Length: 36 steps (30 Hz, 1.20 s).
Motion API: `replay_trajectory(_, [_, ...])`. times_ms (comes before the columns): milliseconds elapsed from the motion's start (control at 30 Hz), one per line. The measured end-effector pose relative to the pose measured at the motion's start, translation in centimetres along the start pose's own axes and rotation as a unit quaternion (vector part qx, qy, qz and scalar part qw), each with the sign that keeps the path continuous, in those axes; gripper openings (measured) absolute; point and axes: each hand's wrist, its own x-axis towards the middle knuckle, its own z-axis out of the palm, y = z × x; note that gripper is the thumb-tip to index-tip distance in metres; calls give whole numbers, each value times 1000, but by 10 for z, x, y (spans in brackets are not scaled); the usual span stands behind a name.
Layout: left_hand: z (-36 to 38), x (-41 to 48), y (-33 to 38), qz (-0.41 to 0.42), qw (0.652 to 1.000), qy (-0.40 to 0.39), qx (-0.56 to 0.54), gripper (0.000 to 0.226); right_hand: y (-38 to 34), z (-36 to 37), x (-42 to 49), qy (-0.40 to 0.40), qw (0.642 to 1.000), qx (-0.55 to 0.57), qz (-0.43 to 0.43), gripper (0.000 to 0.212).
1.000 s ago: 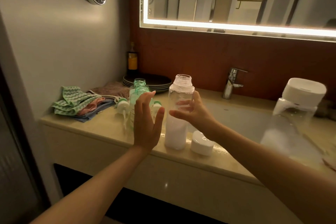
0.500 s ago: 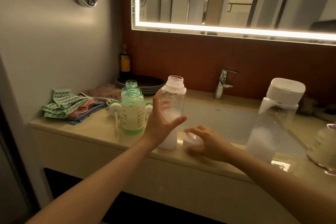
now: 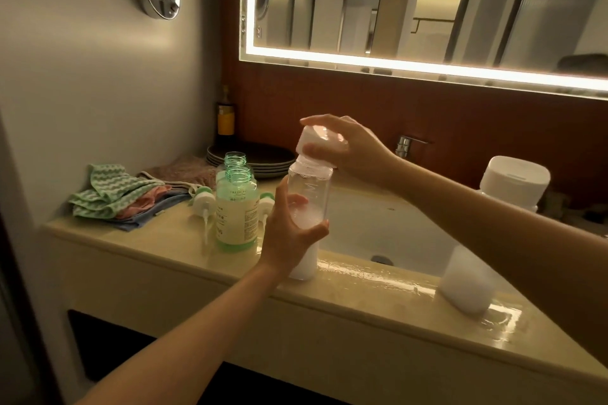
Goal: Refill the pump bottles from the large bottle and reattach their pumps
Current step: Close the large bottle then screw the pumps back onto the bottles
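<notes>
A tall clear bottle [image 3: 309, 194] with white liquid in its lower part stands on the counter's front edge. My left hand [image 3: 289, 227] grips its middle. My right hand [image 3: 348, 145] holds a white cap [image 3: 312, 141] on the bottle's neck. Left of it stand two open green pump bottles [image 3: 235, 210], one behind the other. Two white pumps lie beside them, the left pump [image 3: 204, 199] and the right pump [image 3: 266, 202]. A large clear bottle with a white lid [image 3: 513, 179] stands at the right, partly behind my right arm.
The sink basin [image 3: 378, 227] lies behind the bottle, with a chrome tap [image 3: 406, 145] at the back. Folded cloths [image 3: 112, 196] and stacked dark plates [image 3: 260, 158] sit at the left. The counter's front edge [image 3: 378, 283] is wet.
My right hand picked up the white cap from the counter and brought it onto the tall bottle's neck. My left hand closed around the bottle's middle.
</notes>
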Motion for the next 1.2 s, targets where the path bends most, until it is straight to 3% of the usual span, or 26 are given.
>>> replay_trajectory(167, [0,-2,-2,-2,1000,0,6,106,-8,5,8,-84,993,-78,-9,43])
replay_trajectory(367, [0,-2,-1,-4,1000,-4,1,106,-21,10,5,-55,966,-251,2,56])
replay_trajectory(567, [-1,-2,0,-8,1000,-2,-10,107,-36,-22,14,-267,950,-131,93,68])
replay_trajectory(667, [-1,-2,-1,-6,1000,-1,-8,107,-34,-26,15,-246,959,-128,58,61])
replay_trajectory(733, [-1,-2,-1,-3,1000,-1,-12,107,-33,-21,15,-195,951,-239,23,66])
replay_trajectory(800, [-1,-3,-1,-5,1000,-4,-18,106,-34,-15,16,-179,922,-340,39,86])
replay_trajectory(867, [-1,-2,-1,-6,1000,-5,-20,105,-38,-16,18,-206,922,-320,73,95])
replay_trajectory(1000, [-1,-3,-2,-10,1000,-10,-18,106,-41,-29,21,-274,943,-179,63,80])
replay_trajectory(1100, [-2,-3,-2,-13,1000,-11,-18,107,-36,-24,19,-235,928,-286,38,70])
replay_trajectory(1200, [-2,-3,-1,-15,1000,-11,-16,107,-36,-21,19,-189,912,-357,65,96])
